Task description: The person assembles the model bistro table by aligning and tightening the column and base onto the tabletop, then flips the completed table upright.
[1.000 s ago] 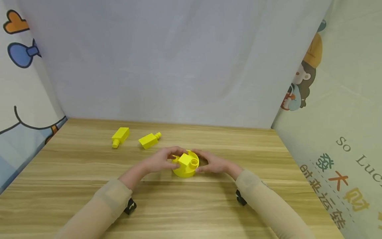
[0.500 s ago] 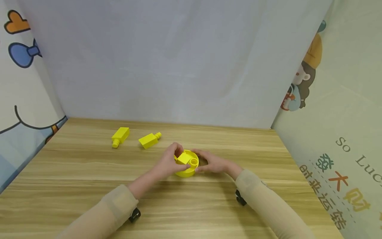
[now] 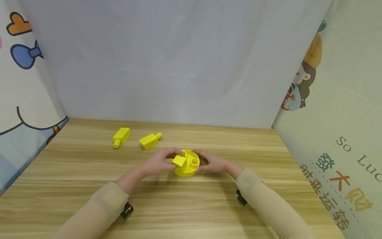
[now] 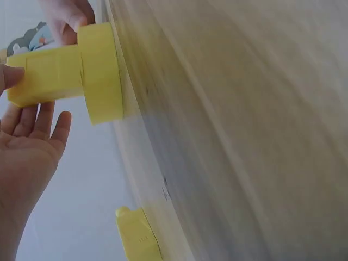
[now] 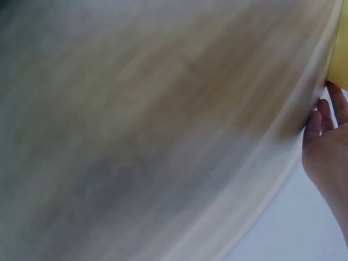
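A round yellow base [image 3: 185, 173] with a raised rim and ring-shaped sockets [image 3: 195, 162] sits on the table in the head view. On its left part a yellow rectangular block [image 3: 179, 160] stands upright, end-on to the head camera. My left hand [image 3: 158, 162] pinches this block's upper end between thumb and fingers; the left wrist view shows the block's lower end [image 4: 68, 70] meeting the base. From the right, my right hand [image 3: 214, 162] grips the base's side, thumb in front and fingers behind. In the right wrist view only an edge of the base [image 5: 340, 54] shows.
Two more yellow blocks with ridged round necks lie at the back left, one block [image 3: 121, 137] farther left and another block [image 3: 150, 140] nearer the base. A pale cloth [image 3: 167, 66] hangs along the wooden table's [image 3: 185, 205] back edge, with printed cloths at both sides.
My left hand turned inward around the block half a second ago, then swung back left. The block has rotated and leans slightly more left. My right hand stays on the base.
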`<state>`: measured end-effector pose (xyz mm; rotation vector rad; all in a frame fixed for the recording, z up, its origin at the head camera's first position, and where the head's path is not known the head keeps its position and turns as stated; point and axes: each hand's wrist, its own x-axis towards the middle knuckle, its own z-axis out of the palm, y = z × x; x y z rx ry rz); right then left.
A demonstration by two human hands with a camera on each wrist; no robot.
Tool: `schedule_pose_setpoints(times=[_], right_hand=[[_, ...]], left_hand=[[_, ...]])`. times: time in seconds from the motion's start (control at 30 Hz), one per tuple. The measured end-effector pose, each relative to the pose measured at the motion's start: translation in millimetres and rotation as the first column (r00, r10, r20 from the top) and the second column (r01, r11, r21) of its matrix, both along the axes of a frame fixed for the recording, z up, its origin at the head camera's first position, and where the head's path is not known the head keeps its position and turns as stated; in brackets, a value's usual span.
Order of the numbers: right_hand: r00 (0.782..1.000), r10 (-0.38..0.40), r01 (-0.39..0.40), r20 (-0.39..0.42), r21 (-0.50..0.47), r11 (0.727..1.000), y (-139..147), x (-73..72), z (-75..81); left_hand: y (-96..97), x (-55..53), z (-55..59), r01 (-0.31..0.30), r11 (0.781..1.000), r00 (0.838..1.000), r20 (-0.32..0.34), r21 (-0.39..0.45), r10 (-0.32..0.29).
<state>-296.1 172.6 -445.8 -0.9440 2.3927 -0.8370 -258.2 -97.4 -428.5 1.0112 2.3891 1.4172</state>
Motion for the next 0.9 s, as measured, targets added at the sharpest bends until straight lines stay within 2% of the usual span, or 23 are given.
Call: schedule_pose_setpoints(times=[0.17, 0.23, 0.3, 0.37, 0.47, 0.57, 0.67, 0.9], right_hand=[[1.000, -0.016, 0.015, 0.005, 0.024, 1.000, 1, -0.6, -0.8], [1.000, -0.012, 0.012, -0.004, 0.024, 1.000, 1, -0.6, -1.0], [1.000, -0.010, 0.011, -0.014, 0.029, 1.000, 1, -0.1, -0.7], [1.000, -0.010, 0.010, -0.021, 0.032, 0.999, 1, 0.9, 0.7], [1.000, -0.008, 0.009, -0.024, 0.030, 1.000, 2, 2.1, 1.6], [1.000, -0.008, 0.008, -0.022, 0.026, 1.000, 2, 2.7, 1.9], [1.000, -0.012, 0.013, -0.016, 0.024, 1.000, 2, 3.4, 2.3], [0.999, 0.004, -0.002, -0.040, 0.030, 1.000, -1, 4.1, 5.3]], left_hand=[[-5.1, -1.3, 2.5, 0.047, 0.999, 0.999, 0.017, -0.007, -0.047], [-5.0, -0.6, 2.7, 0.037, 0.999, 0.999, 0.038, -0.005, -0.036], [-1.9, 2.5, 3.2, -0.020, 1.000, 0.999, 0.048, -0.011, 0.020], [3.4, 7.5, 3.6, -0.112, 0.993, 0.992, 0.048, -0.023, 0.113], [11.9, 15.5, 3.0, -0.269, 0.962, 0.962, 0.034, -0.049, 0.271], [16.1, 18.9, 1.9, -0.348, 0.936, 0.937, 0.028, -0.054, 0.349], [16.6, 19.3, 2.5, -0.363, 0.931, 0.931, 0.026, -0.044, 0.365], [12.1, 19.5, 9.0, -0.326, 0.945, 0.944, 0.048, -0.021, 0.326]])
